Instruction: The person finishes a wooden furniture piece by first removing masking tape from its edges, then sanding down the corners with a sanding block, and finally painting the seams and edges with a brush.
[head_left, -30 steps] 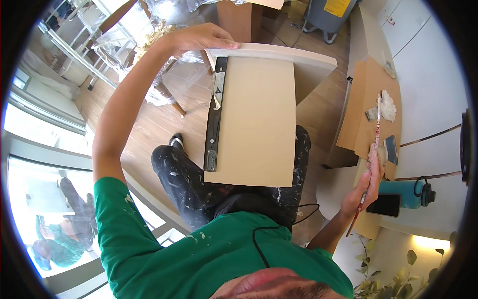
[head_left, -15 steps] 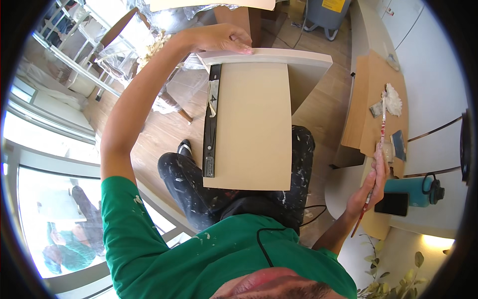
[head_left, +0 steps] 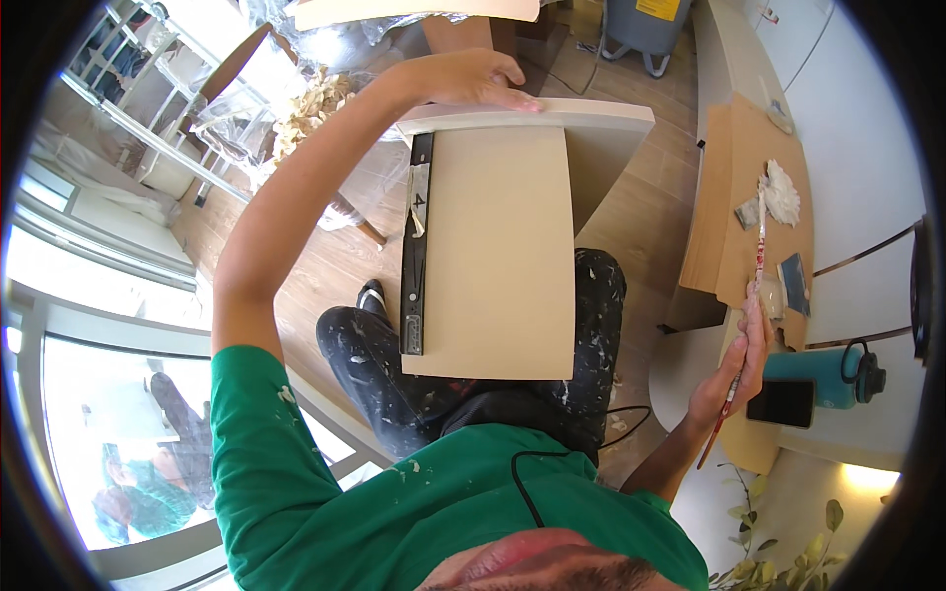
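Note:
A beige drawer (head_left: pixel 501 256) rests across my thighs, its side panel facing up. Along that panel's left side runs a black metal drawer slide (head_left: pixel 418 246). My left hand (head_left: pixel 478 79) holds the far edge of the drawer front (head_left: pixel 581 115), one finger lying on the edge and others raised apart. Off to the right, my right hand (head_left: pixel 739 360) grips a thin paintbrush (head_left: pixel 760 241) with a red handle. The brush's far end is at a crumpled white lump (head_left: pixel 781 193), perhaps a rag or paste, on a cardboard sheet (head_left: pixel 731 212); exact contact is unclear.
On the right-hand ledge stand a teal bottle (head_left: pixel 833 376), a black phone (head_left: pixel 781 402) and a blue-grey flat pad (head_left: pixel 794 284). A wooden furniture leg (head_left: pixel 360 222) and plastic-wrapped things stand at the far left. A grey bin (head_left: pixel 645 30) is at the back.
My left hand has slid a little to the right along the drawer front's edge, its fingers spreading further apart. The right hand and paintbrush stay nearly the same.

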### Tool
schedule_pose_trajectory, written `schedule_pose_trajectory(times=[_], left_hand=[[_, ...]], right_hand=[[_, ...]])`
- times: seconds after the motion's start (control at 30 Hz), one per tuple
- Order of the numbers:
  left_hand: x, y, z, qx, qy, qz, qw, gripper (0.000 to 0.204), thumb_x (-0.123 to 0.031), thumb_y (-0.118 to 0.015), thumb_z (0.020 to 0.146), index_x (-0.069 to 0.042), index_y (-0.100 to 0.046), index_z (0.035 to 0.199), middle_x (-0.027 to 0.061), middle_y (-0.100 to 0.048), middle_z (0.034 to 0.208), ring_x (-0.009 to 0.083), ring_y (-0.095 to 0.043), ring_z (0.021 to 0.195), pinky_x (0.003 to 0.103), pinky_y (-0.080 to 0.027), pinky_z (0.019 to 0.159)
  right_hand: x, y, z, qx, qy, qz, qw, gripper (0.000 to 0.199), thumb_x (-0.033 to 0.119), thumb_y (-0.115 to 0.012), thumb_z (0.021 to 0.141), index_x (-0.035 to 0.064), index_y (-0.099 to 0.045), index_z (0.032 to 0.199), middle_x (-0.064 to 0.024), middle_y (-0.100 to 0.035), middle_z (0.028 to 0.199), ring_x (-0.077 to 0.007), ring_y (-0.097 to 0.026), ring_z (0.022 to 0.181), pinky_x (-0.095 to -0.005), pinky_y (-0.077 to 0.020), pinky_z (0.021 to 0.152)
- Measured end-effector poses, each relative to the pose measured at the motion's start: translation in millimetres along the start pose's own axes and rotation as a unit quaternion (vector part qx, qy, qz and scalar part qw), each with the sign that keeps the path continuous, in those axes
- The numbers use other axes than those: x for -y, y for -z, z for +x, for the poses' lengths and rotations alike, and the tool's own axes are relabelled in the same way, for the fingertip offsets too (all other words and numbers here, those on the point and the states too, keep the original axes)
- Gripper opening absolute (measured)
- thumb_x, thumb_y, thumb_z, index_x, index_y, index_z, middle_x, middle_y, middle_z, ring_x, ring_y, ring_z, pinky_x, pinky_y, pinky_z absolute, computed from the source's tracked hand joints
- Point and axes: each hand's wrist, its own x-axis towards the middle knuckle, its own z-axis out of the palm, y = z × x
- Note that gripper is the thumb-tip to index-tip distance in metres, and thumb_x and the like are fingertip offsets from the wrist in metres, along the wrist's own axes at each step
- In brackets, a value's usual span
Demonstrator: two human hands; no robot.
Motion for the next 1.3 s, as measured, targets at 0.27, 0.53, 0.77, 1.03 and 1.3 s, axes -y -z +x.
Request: schedule_pose_trajectory(times=[0.27,0.53,0.77,1.03,1.3], left_hand=[[-60,-34,40,-0.090,-0.081,-0.080,0.989,0.096,-0.078,-0.056,0.090,0.007,-0.060,0.133,0.0272,-0.063,0.131,0.0391,-0.059,0.127,0.043,-0.046,0.108],[-134,-95,22,-0.140,-0.171,0.150,0.964,0.120,-0.087,-0.034,0.092,0.014,-0.022,0.158,0.0317,-0.027,0.164,0.0399,-0.025,0.156,0.048,-0.019,0.129],[-108,-100,-19,-0.195,-0.207,0.208,0.936,0.126,-0.087,-0.039,0.090,0.017,-0.015,0.157,0.0332,-0.027,0.163,0.0386,-0.022,0.157,0.049,-0.012,0.130],[-67,-61,-113,-0.146,-0.105,0.249,0.952,0.121,-0.082,-0.046,0.091,0.013,-0.015,0.159,0.0297,-0.028,0.164,0.0373,-0.028,0.155,0.045,-0.009,0.131],[-46,-7,-192,-0.072,0.164,0.248,0.952,0.098,-0.071,-0.051,0.097,0.001,-0.029,0.160,0.0243,-0.046,0.156,0.0353,-0.051,0.141,0.046,-0.008,0.131]], right_hand=[[5,6,-1,-0.027,0.001,-0.005,1.000,0.042,0.011,-0.040,0.105,-0.0097,-0.060,0.136,-0.0207,-0.064,0.139,-0.0302,-0.060,0.124,-0.0391,-0.0462,0.101],[11,10,-2,-0.039,0.003,-0.031,0.999,0.042,0.013,-0.041,0.105,-0.0089,-0.062,0.133,-0.0201,-0.065,0.138,-0.0295,-0.061,0.121,-0.0390,-0.0468,0.098],[14,13,-5,-0.039,0.005,-0.039,0.998,0.044,0.014,-0.039,0.106,-0.0097,-0.061,0.135,-0.0187,-0.065,0.138,-0.0284,-0.061,0.119,-0.0394,-0.0463,0.098],[17,7,-3,-0.034,0.013,-0.024,0.999,0.045,0.013,-0.037,0.106,-0.0091,-0.060,0.138,-0.0186,-0.065,0.139,-0.0268,-0.062,0.118,-0.0389,-0.0457,0.101],[-2,25,-3,-0.051,0.013,-0.026,0.998,0.041,0.014,-0.042,0.106,-0.0085,-0.063,0.133,-0.0193,-0.067,0.134,-0.0292,-0.063,0.120,-0.0383,-0.0466,0.102]])
